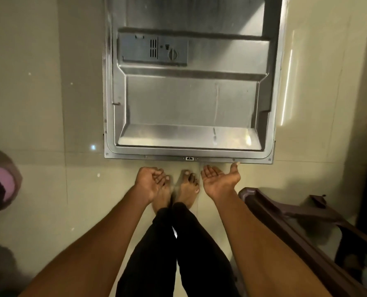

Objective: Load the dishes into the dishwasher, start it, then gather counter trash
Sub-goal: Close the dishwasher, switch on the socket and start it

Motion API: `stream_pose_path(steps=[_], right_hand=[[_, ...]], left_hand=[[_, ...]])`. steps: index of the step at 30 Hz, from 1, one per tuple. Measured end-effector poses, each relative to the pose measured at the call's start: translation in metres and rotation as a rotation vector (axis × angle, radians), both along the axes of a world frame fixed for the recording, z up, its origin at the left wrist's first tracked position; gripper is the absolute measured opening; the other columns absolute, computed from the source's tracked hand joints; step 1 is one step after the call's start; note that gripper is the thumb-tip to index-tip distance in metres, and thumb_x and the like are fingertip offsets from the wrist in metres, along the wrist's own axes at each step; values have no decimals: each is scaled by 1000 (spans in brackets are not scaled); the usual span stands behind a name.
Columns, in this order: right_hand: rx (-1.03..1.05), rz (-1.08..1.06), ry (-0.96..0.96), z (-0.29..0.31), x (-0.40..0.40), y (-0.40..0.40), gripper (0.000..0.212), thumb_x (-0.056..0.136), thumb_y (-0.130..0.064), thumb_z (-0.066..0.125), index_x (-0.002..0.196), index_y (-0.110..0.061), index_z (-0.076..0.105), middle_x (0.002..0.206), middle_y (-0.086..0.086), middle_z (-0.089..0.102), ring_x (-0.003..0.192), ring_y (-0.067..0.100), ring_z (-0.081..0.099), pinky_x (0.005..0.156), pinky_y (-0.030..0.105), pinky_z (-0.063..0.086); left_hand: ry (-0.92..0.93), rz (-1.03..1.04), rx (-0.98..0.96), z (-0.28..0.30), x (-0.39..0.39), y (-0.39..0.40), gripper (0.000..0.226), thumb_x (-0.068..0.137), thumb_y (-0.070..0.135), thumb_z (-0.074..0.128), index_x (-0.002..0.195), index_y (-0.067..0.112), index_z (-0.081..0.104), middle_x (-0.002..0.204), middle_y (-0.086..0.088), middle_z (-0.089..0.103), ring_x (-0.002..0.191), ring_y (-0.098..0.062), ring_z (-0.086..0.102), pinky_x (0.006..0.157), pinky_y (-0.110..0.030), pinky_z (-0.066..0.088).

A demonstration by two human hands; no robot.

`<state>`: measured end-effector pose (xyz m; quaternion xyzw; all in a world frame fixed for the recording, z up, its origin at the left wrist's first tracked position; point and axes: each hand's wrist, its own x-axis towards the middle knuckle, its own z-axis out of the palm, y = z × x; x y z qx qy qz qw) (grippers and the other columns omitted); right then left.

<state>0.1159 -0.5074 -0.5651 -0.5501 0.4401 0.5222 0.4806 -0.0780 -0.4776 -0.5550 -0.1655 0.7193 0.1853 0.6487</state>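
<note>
We note the dishwasher door [191,99] lies open: its inner liner is brushed stainless metal, dully reflective, streaked. Its detergent dispenser [153,49] looks grey matt plastic. The floor tiles [49,179] are glossy, smooth beige. At near right, a chair [285,221] is dark brown moulded plastic, semi-gloss.

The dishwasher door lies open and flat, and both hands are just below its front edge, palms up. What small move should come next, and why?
Probably slide both hands under the front edge of the dishwasher door and lift it shut. The left hand and right hand hold nothing and sit palms up just short of that edge, the right thumb reaching it. No dishes lie on the door; whether the racks are loaded is out of view.
</note>
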Motion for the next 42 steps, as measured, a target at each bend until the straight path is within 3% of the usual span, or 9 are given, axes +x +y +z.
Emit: stream_pose_path(steps=[3, 8, 11, 18, 22, 26, 30, 35, 42], right_hand=[[69, -46, -6, -28, 2, 12, 86, 92, -65, 53, 155, -10, 32, 155, 19, 39, 143, 36, 39, 121, 52, 27], [99, -4, 17, -49, 0, 5, 95, 85, -72, 57, 156, -13, 32, 154, 17, 40, 141, 36, 40, 119, 56, 28], [132, -11, 62, -43, 4, -7, 104, 87, -76, 50, 158, -4, 24, 158, 22, 33, 147, 38, 32, 122, 53, 24], [143, -45, 23, 1, -2, -19, 88, 92, -70, 48, 138, 5, 48, 129, 26, 59, 125, 41, 55, 119, 52, 33], [113, -69, -24, 53, -9, -15, 72, 98, -60, 44, 128, 5, 55, 125, 28, 62, 120, 42, 59, 115, 52, 39], [68, -56, -80, 120, -11, -2, 45, 96, -26, 41, 124, 3, 58, 127, 26, 62, 119, 39, 60, 112, 50, 43], [32, 1, -133, 183, -12, 17, 43, 91, -5, 36, 126, 3, 60, 128, 23, 63, 117, 36, 63, 110, 47, 45], [38, 50, -172, 249, -10, 44, 41, 94, 3, 33, 125, 0, 60, 120, 20, 67, 107, 31, 66, 111, 44, 46], [132, 84, -247, 326, 0, 101, 24, 92, 9, 51, 111, 0, 63, 94, 15, 69, 88, 27, 70, 97, 41, 57]], left_hand=[[3, 44, 15, -25, -6, 3, 28, 92, -9, 33, 76, 9, 46, 81, -11, 50, 75, -21, 52, 72, -29, 45], [-10, 144, 60, -50, -10, 5, 24, 94, -8, 36, 82, 0, 54, 89, -15, 58, 87, -25, 60, 102, -35, 45], [-4, 163, 71, -47, -7, 6, 23, 95, -10, 35, 85, -3, 55, 94, -17, 59, 91, -26, 60, 106, -35, 45], [-14, 189, 63, -13, -10, 6, 23, 96, -16, 34, 90, -5, 53, 90, -17, 57, 89, -26, 60, 108, -37, 44], [-79, 306, 118, 39, -14, 3, 38, 94, -21, 25, 119, -5, 49, 112, -20, 60, 129, -35, 54, 115, -44, 38], [-95, 375, 167, 94, -18, 5, 60, 91, -21, 18, 144, -2, 40, 148, -21, 46, 137, -38, 47, 116, -45, 36], [-84, 403, 178, 150, -13, 22, 63, 90, -21, 19, 146, -1, 40, 146, -20, 50, 133, -37, 51, 110, -43, 43], [-129, 424, 220, 219, -11, 48, 53, 88, -16, 29, 130, 0, 56, 119, -18, 68, 101, -32, 69, 90, -37, 55], [-230, 353, 418, 299, -7, 100, 38, 77, -13, 42, 104, -2, 65, 97, -19, 76, 87, -31, 76, 82, -36, 61]])
